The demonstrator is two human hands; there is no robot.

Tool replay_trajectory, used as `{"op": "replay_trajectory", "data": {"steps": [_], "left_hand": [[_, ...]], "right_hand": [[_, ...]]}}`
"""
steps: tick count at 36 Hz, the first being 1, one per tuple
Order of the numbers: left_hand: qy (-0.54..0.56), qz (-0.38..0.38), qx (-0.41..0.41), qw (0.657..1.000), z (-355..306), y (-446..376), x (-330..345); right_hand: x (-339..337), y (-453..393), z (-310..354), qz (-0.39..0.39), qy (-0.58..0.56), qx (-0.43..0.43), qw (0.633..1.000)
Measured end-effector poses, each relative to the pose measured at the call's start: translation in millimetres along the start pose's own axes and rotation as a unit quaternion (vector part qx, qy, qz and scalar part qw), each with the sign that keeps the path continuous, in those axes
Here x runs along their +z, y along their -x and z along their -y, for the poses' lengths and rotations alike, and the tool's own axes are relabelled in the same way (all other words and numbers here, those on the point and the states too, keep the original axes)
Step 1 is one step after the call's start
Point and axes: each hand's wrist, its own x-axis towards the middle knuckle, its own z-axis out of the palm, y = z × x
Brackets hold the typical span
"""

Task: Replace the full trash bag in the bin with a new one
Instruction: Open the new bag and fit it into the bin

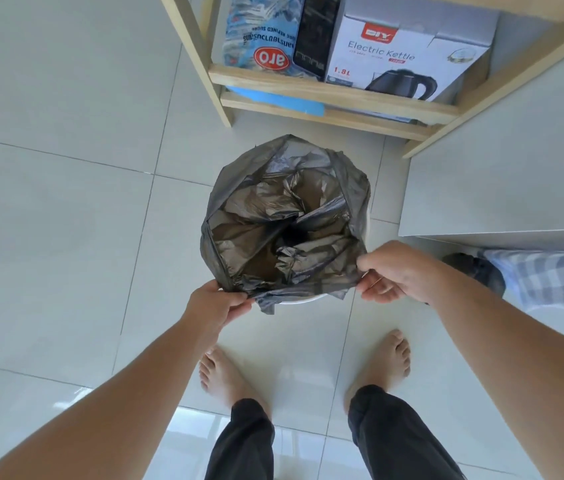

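Note:
A thin grey trash bag [284, 216] lies spread open over a white bin, of which only a strip of rim [303, 300] shows at the near edge. The bag's crumpled inside sinks down into the bin. My left hand [216, 304] pinches the bag's near-left edge. On the near-right side my right hand [389, 271] grips the bag's edge. Both hands hold the plastic at rim height.
A wooden shelf [329, 90] stands just behind the bin, holding an electric kettle box [408, 53] and a blue sugar bag [263, 32]. A white cabinet [502, 188] is at the right. Another person's checked sleeve [547, 275] shows far right. My bare feet [225, 375] stand on tiled floor.

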Motion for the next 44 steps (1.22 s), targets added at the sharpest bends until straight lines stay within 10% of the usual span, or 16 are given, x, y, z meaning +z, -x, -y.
{"op": "replay_trajectory", "data": {"steps": [8, 16, 23, 37, 44], "left_hand": [[-0.059, 0.000, 0.037, 0.998, 14, -4, 4], [-0.031, 0.024, 0.032, 0.999, 10, -12, 14], [-0.046, 0.003, 0.081, 0.996, 15, -10, 24], [-0.037, 0.011, 0.053, 0.998, 18, -17, 28], [-0.129, 0.011, 0.116, 0.985, 19, -16, 27]], "right_hand": [[2, -20, -41, 0.026, 0.035, -0.028, 0.999], [16, -32, -63, -0.004, -0.343, -0.184, 0.921], [27, -53, -64, 0.012, -0.467, -0.152, 0.871], [30, -62, -45, -0.123, -0.174, -0.185, 0.959], [22, -68, -54, -0.216, 0.070, -0.278, 0.933]]}}
